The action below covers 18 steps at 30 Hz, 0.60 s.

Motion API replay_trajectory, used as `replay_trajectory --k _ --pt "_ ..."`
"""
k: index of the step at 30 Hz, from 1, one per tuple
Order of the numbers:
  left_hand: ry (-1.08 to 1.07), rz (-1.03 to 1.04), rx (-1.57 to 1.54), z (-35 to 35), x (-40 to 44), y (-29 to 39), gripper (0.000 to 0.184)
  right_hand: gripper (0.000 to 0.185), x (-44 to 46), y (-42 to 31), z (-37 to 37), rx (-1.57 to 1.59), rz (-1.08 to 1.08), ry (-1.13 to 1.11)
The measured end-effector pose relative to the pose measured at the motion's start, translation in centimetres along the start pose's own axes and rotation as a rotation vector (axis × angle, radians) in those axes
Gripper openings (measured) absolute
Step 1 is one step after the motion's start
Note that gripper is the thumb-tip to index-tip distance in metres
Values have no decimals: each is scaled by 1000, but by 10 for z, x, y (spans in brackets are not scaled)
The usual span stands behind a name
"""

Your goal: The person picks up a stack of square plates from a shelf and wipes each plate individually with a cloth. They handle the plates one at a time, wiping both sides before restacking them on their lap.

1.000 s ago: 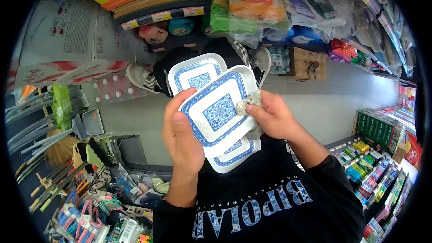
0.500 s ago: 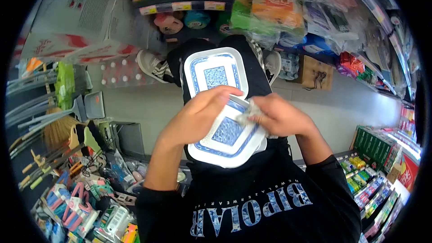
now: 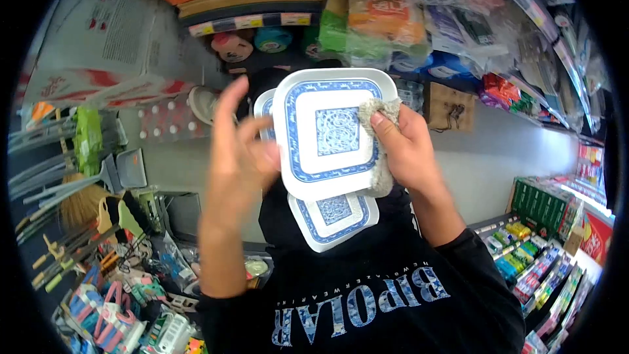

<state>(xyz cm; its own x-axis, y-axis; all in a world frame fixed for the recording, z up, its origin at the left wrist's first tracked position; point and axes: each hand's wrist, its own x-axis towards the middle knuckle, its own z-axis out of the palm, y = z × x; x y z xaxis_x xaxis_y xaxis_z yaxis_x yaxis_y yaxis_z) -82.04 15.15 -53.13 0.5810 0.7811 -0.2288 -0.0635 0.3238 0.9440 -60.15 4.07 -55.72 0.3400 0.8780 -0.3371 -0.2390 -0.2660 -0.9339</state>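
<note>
A square white plate (image 3: 308,101) with rounded corners and a blue pattern is raised face up over my lap. My right hand (image 3: 413,151) grips its right edge through a crumpled grey-beige cloth (image 3: 379,111), thumb on top. Beside the plate's left edge, my left hand (image 3: 239,144) is blurred, with its fingers apart; whether a fingertip touches the rim I cannot tell. Nearer my torso lies a second patterned plate (image 3: 334,216), partly covered by the raised one. Another plate (image 3: 263,101) shows only its left side, behind the raised plate and my left fingers.
Large cartons (image 3: 124,33) stand at the upper left, and shelves with bagged goods (image 3: 386,16) run along the top. Brooms (image 3: 85,190) and dustpans (image 3: 131,169) are at left. Packaged goods (image 3: 524,249) fill the right shelf. Grey floor (image 3: 472,164) shows on both sides.
The plate in my hands has come up and away from my torso, uncovering the plate beneath. My left hand has moved left off the plate's top; my right hand keeps the cloth at its edge.
</note>
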Motion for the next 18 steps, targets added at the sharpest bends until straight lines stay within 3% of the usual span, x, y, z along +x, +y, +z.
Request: replay_trajectory --k 1,2,4,10,11,14,15,18 --pt "83 29 -39 26 -13 -11 91 23 0 4 5 22 -27 24" --pt "61 280 265 30 -19 -37 79 24 1 7 9 43 -55 38" --pt "274 288 177 46 -26 -50 71 24 -1 12 11 32 -26 27" --pt "132 221 352 35 -31 -33 61 19 7 0 -7 -161 -63 50" --pt "121 94 288 40 -37 -31 62 15 13 -7 -9 -136 -90 26" --pt "64 206 337 28 -41 -36 61 15 8 -8 -27 -534 -144 -141" --pt "17 163 331 24 -41 -31 61 16 6 -12 -28 -576 -188 -185" --pt "-102 57 312 12 -42 -20 61 15 -3 -26 -31 -615 -49 -328"
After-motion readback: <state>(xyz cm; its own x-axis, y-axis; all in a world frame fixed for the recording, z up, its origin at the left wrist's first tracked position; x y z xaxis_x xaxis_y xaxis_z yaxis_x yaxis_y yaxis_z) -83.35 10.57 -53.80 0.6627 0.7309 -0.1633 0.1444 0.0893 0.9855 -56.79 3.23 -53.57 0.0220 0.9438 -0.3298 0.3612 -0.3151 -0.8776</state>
